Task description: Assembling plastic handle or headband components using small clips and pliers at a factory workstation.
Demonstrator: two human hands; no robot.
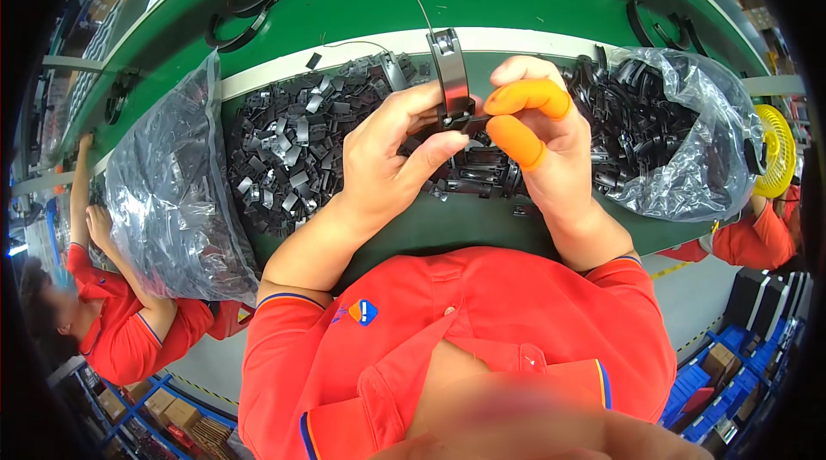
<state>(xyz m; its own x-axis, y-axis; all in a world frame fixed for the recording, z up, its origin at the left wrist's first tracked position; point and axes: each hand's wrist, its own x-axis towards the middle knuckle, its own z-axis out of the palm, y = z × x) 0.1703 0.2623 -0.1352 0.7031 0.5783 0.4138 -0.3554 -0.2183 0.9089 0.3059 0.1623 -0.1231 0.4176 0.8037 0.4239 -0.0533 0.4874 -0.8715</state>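
Note:
My left hand point(380, 148) is closed round the lower end of a glossy black curved plastic part point(452, 73), which stands nearly upright. My right hand point(561, 148) wears orange finger cots on the thumb and forefinger. Between those two tips it pinches a small dark plastic piece point(475, 123), up against the foot of the curved part. The fingers partly hide where the two meet. Left of my hands spreads a heap of small black plastic pieces point(284, 137). Several longer black parts point(482, 169) lie under and behind my hands.
A clear plastic bag point(172, 193) bulges at the left, and another bag point(718, 159) holds curved black parts point(628, 107) at the right. A yellow fan point(776, 150) stands beyond. Black bands point(245, 25) lie on the green belt point(361, 8). Co-workers sit on both sides.

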